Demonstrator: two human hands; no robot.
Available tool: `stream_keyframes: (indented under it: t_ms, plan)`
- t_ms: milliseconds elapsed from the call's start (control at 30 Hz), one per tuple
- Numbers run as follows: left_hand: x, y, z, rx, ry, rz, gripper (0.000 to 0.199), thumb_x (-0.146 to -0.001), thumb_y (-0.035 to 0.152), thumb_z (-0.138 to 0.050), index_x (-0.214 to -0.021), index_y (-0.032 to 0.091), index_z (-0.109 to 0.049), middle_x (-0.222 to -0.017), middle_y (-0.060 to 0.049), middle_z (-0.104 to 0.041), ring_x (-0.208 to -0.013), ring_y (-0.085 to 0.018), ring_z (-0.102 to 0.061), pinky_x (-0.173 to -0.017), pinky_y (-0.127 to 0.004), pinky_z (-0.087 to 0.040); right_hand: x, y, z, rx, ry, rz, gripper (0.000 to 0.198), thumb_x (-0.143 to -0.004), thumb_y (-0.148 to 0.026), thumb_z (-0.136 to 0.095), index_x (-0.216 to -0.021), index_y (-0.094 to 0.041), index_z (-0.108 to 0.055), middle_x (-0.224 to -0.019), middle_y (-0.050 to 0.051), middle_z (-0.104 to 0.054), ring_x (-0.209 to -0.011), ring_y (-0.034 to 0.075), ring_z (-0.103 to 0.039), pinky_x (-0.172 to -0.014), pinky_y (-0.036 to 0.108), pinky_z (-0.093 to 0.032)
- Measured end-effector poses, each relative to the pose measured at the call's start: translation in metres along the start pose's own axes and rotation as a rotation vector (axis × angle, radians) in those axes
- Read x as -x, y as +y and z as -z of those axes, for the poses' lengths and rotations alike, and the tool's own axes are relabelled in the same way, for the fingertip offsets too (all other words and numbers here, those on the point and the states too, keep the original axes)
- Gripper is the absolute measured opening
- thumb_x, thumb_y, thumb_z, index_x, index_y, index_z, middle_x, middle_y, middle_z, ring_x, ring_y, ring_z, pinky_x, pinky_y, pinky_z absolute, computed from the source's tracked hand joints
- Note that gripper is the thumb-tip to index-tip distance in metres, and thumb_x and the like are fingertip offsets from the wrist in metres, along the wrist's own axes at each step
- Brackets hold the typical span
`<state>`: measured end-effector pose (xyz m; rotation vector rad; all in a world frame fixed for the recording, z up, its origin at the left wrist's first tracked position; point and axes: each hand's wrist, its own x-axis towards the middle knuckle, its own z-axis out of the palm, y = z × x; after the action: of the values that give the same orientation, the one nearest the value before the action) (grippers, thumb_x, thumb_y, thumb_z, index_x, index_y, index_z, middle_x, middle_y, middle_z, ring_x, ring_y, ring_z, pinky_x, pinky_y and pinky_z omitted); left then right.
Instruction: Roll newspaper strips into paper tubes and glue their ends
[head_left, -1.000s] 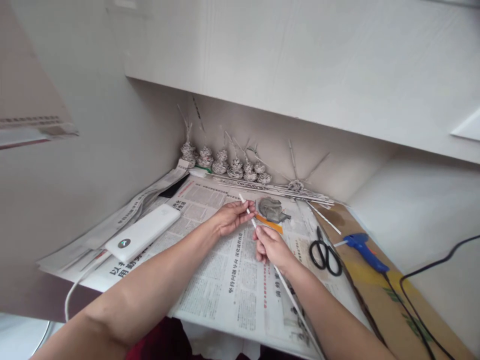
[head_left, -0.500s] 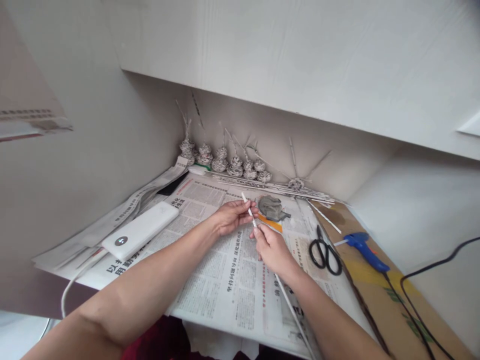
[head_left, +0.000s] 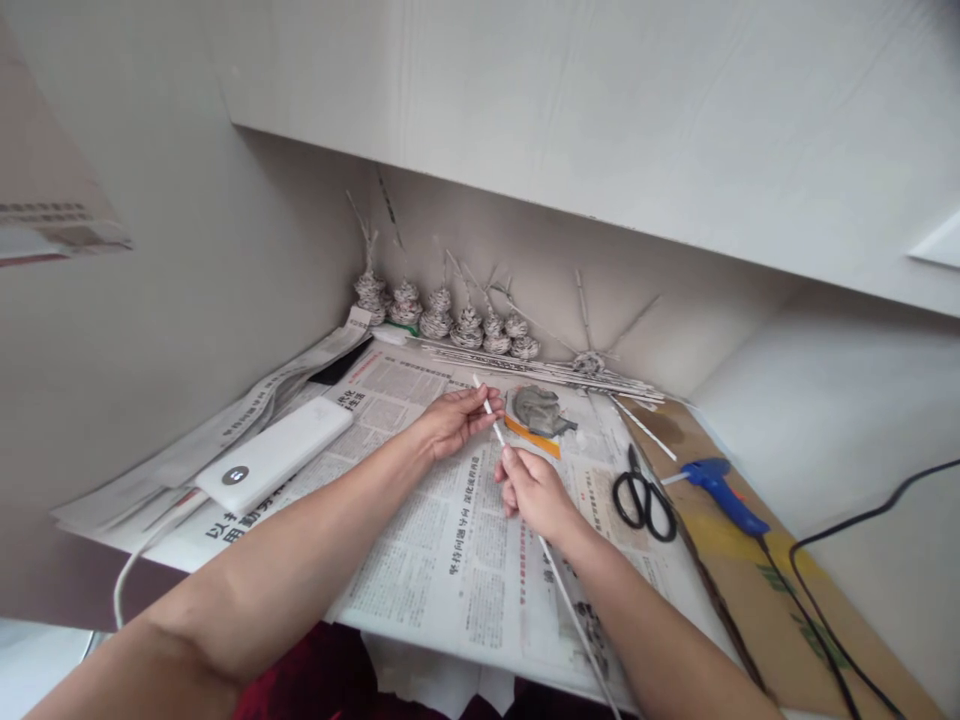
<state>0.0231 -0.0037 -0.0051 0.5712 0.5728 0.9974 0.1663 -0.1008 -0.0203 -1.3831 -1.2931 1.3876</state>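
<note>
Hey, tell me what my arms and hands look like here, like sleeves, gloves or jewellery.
Your left hand and right hand are gloveless. Both forearms are bare, with no sleeve, watch or bracelet showing. Dark red clothing shows below.

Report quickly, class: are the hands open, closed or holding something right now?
Left hand: closed, pinching the white stick near its far end.
Right hand: closed on the same stick, nearer the person.

Thin rod (head_left: 498, 432): matt, probably paper. Newspaper (head_left: 405, 585): matt. Woven bulbs (head_left: 436, 318): rough paper. Glue gun (head_left: 726, 500): smooth plastic.
</note>
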Motion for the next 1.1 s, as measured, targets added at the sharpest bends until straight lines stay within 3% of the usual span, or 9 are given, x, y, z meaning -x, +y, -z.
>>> stream_keyframes:
  t_ms: [167, 233, 367, 433, 500, 733, 800, 967, 1100]
  plan:
    - [0.003, 0.003, -0.002, 0.081, -0.025, 0.029, 0.016, -0.088, 0.013, -0.051, -0.085, 0.005, -0.065, -0.073, -0.01, -0.067, -0.068, -0.014, -0.069, -0.058, -0.016, -0.057, 0.007, -0.014, -0.001, -0.472, -0.323, -0.087, 0.037, -0.086, -0.054, -0.044, -0.068, -0.022, -0.037, -0.041, -0.009, -0.026, -0.036, 0.01, -0.036, -0.038, 0.021, -0.026]
    - [0.004, 0.002, -0.003, 0.097, -0.049, 0.032, 0.015, -0.088, 0.014, -0.052, -0.086, 0.006, -0.065, -0.073, -0.009, -0.067, -0.068, -0.014, -0.069, -0.056, -0.015, -0.056, 0.01, -0.019, -0.001, -0.529, -0.394, -0.116, 0.036, -0.087, -0.053, -0.044, -0.068, -0.022, -0.038, -0.04, -0.009, -0.027, -0.037, 0.01, -0.036, -0.039, 0.022, -0.028]
    - [0.002, -0.003, -0.001, 0.023, -0.044, 0.005, 0.012, -0.085, 0.015, -0.057, -0.086, 0.006, -0.066, -0.073, -0.009, -0.067, -0.067, -0.014, -0.069, -0.058, -0.015, -0.057, 0.007, -0.013, -0.002, -0.302, -0.196, -0.071, 0.042, -0.083, -0.062, -0.045, -0.084, -0.02, -0.052, -0.047, -0.006, -0.044, -0.041, 0.012, -0.05, -0.039, 0.022, -0.032]
    - [0.002, -0.007, 0.0, -0.025, -0.05, 0.0, 0.012, -0.084, 0.014, -0.058, -0.086, 0.006, -0.066, -0.075, -0.01, -0.068, -0.067, -0.014, -0.069, -0.058, -0.017, -0.057, 0.003, -0.007, -0.003, -0.155, -0.05, -0.009, 0.043, -0.081, -0.062, -0.049, -0.085, -0.019, -0.054, -0.049, -0.006, -0.047, -0.041, 0.011, -0.051, -0.038, 0.02, -0.031]
    - [0.003, -0.009, -0.001, -0.047, -0.071, 0.016, 0.012, -0.084, 0.015, -0.058, -0.087, 0.006, -0.066, -0.077, -0.011, -0.068, -0.068, -0.015, -0.069, -0.058, -0.018, -0.057, 0.0, -0.003, -0.002, -0.133, -0.005, 0.01, 0.04, -0.081, -0.06, -0.051, -0.08, -0.019, -0.052, -0.047, -0.007, -0.044, -0.039, 0.01, -0.049, -0.036, 0.02, -0.029]
    - [0.007, -0.009, -0.005, 0.028, -0.098, 0.045, 0.013, -0.086, 0.015, -0.056, -0.086, 0.006, -0.065, -0.079, -0.01, -0.069, -0.072, -0.015, -0.069, -0.066, -0.019, -0.058, 0.004, -0.015, 0.004, -0.608, -0.374, -0.067, 0.033, -0.085, -0.05, -0.05, -0.07, -0.022, -0.04, -0.04, -0.01, -0.026, -0.036, 0.008, -0.034, -0.038, 0.021, -0.028]
    - [0.007, -0.009, -0.006, 0.028, -0.086, 0.039, 0.013, -0.086, 0.014, -0.055, -0.085, 0.006, -0.065, -0.078, -0.01, -0.069, -0.071, -0.015, -0.069, -0.066, -0.019, -0.058, 0.003, -0.015, 0.004, -0.525, -0.319, -0.071, 0.035, -0.084, -0.053, -0.049, -0.072, -0.022, -0.042, -0.041, -0.01, -0.03, -0.037, 0.01, -0.038, -0.037, 0.021, -0.028]
    - [0.008, -0.011, -0.006, -0.027, -0.066, 0.029, 0.011, -0.085, 0.007, -0.055, -0.084, 0.004, -0.066, -0.079, -0.011, -0.069, -0.075, -0.014, -0.069, -0.069, -0.02, -0.058, -0.003, -0.002, 0.006, 0.096, 0.088, 0.08, 0.037, -0.081, -0.059, -0.051, -0.076, -0.022, -0.051, -0.046, -0.007, -0.046, -0.038, 0.011, -0.047, -0.039, 0.023, -0.032]
    - [0.01, -0.01, -0.006, -0.04, -0.088, 0.037, 0.012, -0.084, 0.006, -0.055, -0.086, 0.004, -0.067, -0.081, -0.012, -0.069, -0.077, -0.015, -0.069, -0.072, -0.02, -0.058, -0.002, -0.001, 0.007, 0.216, 0.136, 0.15, 0.038, -0.083, -0.058, -0.047, -0.072, -0.022, -0.051, -0.045, -0.006, -0.044, -0.036, 0.01, -0.042, -0.04, 0.024, -0.031]
